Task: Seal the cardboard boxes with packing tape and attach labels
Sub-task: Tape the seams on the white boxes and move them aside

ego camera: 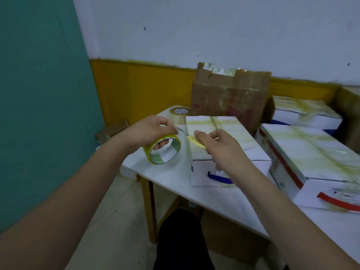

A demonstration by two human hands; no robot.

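Observation:
My left hand (151, 131) grips a yellowish roll of packing tape (162, 150) above the table's left corner, fingers through its core. My right hand (216, 146) pinches a yellow-handled cutter (195, 141) whose thin blade reaches toward the roll, close to my left fingertips. Right behind my hands lies a white box with a blue handle (220, 151), its top crossed by yellowish tape strips. A white box with a red handle (311, 166) lies to the right, also taped.
A second, tan tape roll (179, 114) sits at the far corner of the white table (175, 184). A worn brown cardboard box (229, 96) stands upright at the back. Another white box (305, 111) lies at the back right. A wooden stool (113, 129) stands left of the table.

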